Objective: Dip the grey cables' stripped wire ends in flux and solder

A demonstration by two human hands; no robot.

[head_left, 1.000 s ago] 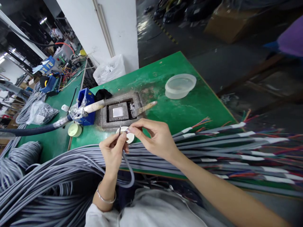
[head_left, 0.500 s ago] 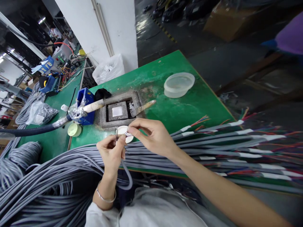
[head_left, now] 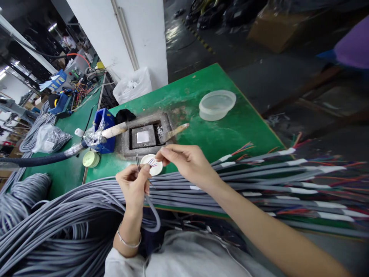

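My left hand (head_left: 133, 187) is closed round the end of a grey cable (head_left: 154, 215) that loops down toward my lap. Thin coloured wires (head_left: 150, 162) fan out of that cable end above my left thumb. My right hand (head_left: 184, 161) pinches the tips of those wires between thumb and forefinger. Both hands hover over a small white round tin (head_left: 154, 164) lying on the green table (head_left: 201, 130). Just beyond it sits a square grey solder pot (head_left: 144, 135) set into the table.
A thick bundle of grey cables (head_left: 259, 181) with stripped coloured ends crosses the table to the right. More grey cables (head_left: 43, 227) pile at the left. A clear plastic tub (head_left: 216, 104), a blue bin (head_left: 107, 127), a foil-wrapped hose (head_left: 72, 149) and a pale green tape roll (head_left: 90, 158) stand nearby.
My right hand has slid slightly right, drawing the thin wires out into a fan. My left hand has dropped a little with the cable end.
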